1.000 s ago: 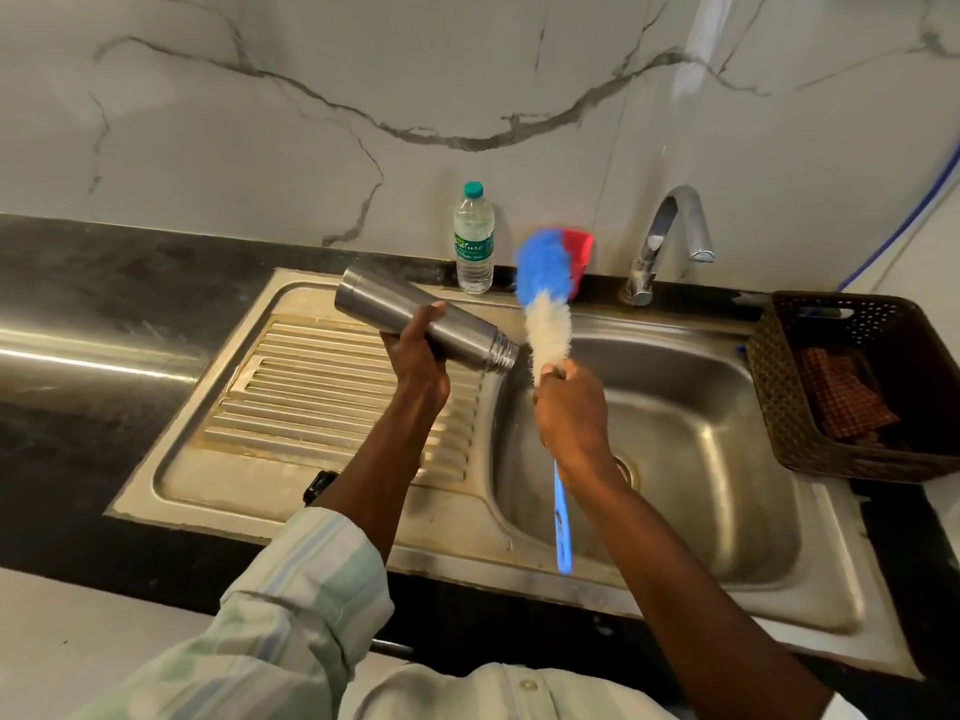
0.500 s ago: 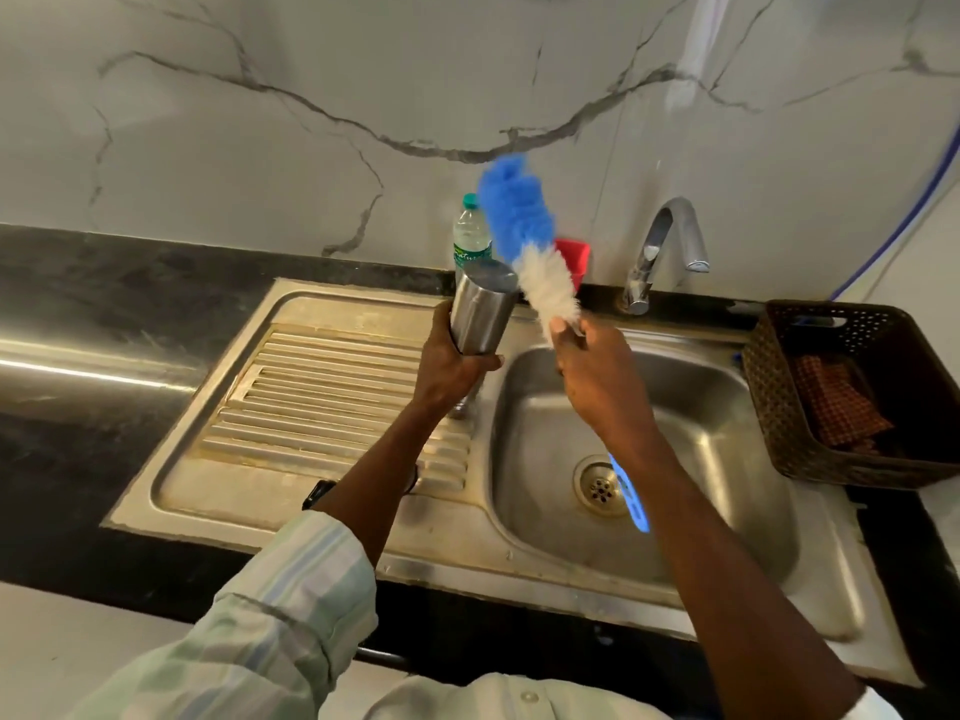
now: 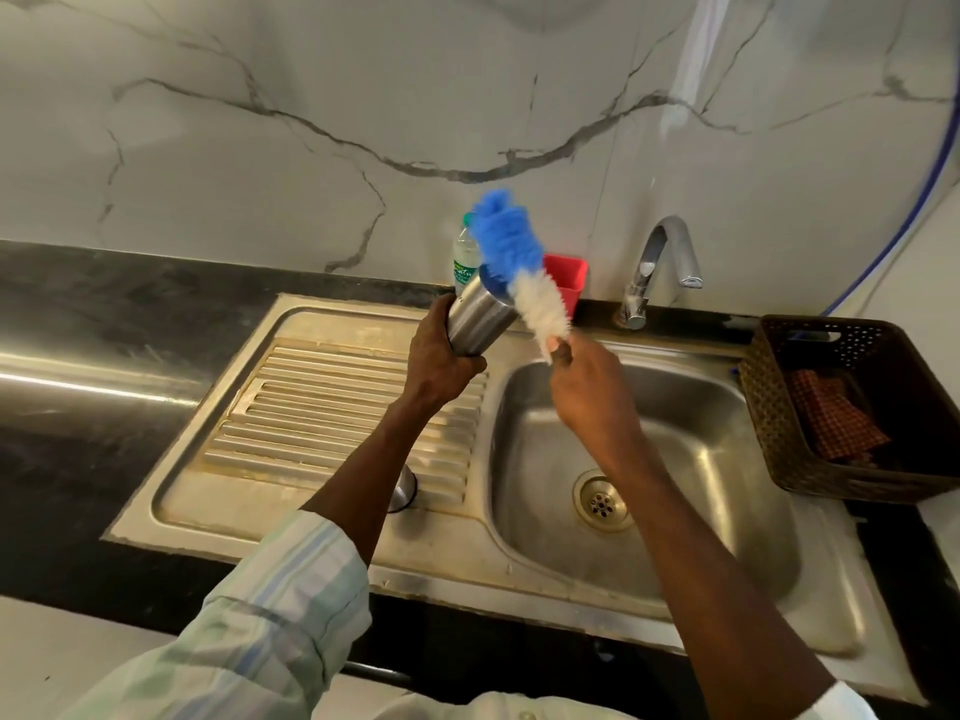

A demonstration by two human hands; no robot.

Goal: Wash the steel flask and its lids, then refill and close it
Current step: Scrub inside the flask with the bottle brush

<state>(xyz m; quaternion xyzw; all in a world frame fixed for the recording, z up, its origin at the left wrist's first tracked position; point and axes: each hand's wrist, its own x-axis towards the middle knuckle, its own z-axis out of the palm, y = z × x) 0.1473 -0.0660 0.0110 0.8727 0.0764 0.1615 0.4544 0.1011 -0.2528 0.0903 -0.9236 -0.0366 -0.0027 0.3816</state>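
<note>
A person stands at a steel sink (image 3: 332, 517) set in a dark table (image 3: 78, 314). The left hand (image 3: 441, 356) has its fingers wrapped around a steel flask (image 3: 478, 319), held tilted above the drainboard. The right hand (image 3: 592, 392) grips a brush (image 3: 519, 262), fingers closed around it just below the bristles. The blue and white bristles point up and left, their side touching the flask's upper end. Behind stand a plastic bottle (image 3: 464, 257) and a red holder (image 3: 569, 283). A tap (image 3: 660, 262) rises over the basin. A brown basket (image 3: 841, 407) sits at the right.
</note>
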